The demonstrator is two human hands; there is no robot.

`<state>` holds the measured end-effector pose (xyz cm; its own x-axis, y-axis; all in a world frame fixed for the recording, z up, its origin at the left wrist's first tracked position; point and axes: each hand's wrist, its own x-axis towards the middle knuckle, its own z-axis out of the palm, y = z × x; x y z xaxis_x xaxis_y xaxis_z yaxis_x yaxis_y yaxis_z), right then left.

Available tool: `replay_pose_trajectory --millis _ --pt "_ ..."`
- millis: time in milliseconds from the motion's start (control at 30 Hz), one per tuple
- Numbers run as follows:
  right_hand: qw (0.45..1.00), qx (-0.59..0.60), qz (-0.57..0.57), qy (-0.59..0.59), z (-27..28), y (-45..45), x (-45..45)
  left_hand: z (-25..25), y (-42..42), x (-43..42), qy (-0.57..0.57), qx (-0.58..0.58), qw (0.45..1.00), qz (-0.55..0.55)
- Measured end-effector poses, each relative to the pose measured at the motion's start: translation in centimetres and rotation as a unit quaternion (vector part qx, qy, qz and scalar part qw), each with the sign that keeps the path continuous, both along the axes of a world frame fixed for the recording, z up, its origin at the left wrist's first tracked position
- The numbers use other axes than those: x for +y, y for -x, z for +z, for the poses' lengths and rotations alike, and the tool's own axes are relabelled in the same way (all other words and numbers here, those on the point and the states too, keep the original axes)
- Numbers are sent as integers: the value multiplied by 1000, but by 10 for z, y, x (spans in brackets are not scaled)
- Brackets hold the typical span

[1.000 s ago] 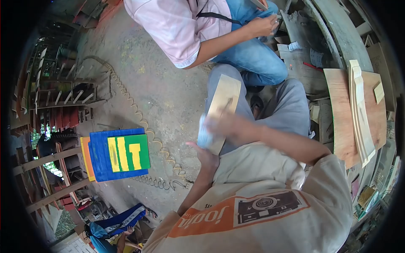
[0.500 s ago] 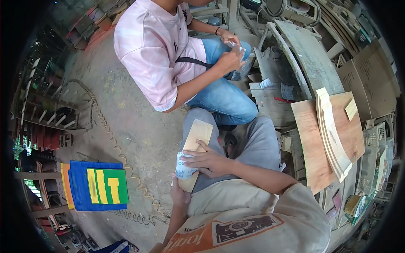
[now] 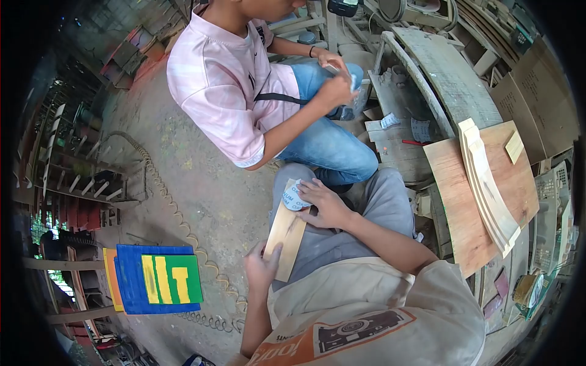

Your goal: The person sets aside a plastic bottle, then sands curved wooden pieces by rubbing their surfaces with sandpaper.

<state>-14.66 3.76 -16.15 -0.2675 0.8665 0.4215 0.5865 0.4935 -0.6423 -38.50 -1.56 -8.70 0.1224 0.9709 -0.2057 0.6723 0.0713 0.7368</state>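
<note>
The far end of the wooden board (image 3: 283,244) lies hidden beneath printed paper (image 3: 293,196), itself partly covered by the right hand (image 3: 325,206), while the left hand's (image 3: 261,268) fingertips are lost under the board. A co-worker's head (image 3: 259,7) is cut off by the top edge; the co-worker's nearer hand (image 3: 336,91) is blurred. Writing on the cardboard (image 3: 537,113) is too small to read.

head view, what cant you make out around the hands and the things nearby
All in the head view:
Face of the wood strip under the printed paper: hidden by that paper and the right hand.
Printed paper's underside: turned away.
Thing in the co-worker's hands: blurred, partly covered by fingers.
Writing on the cardboard: too small to read.
Dark blue item: cut off by the bottom edge.
</note>
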Motion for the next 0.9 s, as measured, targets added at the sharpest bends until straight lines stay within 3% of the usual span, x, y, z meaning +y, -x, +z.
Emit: replay_pose_trajectory --millis 33,100,133,233,267,300,333,367,433,467,533,633,833,900 --pt "1000 0 0 -1 5 2 2 -4 -5 2 -1 0 1000 0" --pt "976 71 -38 204 14 7 9 -20 -20 3 -115 182 975 -46" --pt "976 71 -40 202 19 11 9 -24 -24 -1 -203 201 956 -72" --pt "961 66 -101 251 26 32 9 -11 -34 -10 -269 224 931 -100" --pt "966 -14 -127 227 22 41 10 -12 -33 -10 -268 224 932 -100" --pt "963 -94 -151 202 17 49 13 -12 -30 -9 -184 197 960 -79" --pt "962 -93 -150 206 8 59 19 -13 -24 -9 -97 168 979 -56" --pt "956 -105 -168 214 -5 68 27 -13 -16 -3 -93 169 980 -56" --pt "950 -118 -184 224 -7 72 31 -11 -4 21 56 54 991 -109" --pt "950 -110 -176 234 5 71 32 -11 -8 30 57 54 991 -108" --pt "949 -105 -167 244 8 69 38 -12 -13 40 155 -58 984 -67" --pt "958 -70 -161 228 -6 58 56 -33 -18 41 101 -111 987 -63" --pt "952 -48 -176 247 15 52 59 -16 -32 37 64 -81 994 -30" --pt "930 -135 -218 262 41 55 47 -25 -37 44 38 -71 996 -26"
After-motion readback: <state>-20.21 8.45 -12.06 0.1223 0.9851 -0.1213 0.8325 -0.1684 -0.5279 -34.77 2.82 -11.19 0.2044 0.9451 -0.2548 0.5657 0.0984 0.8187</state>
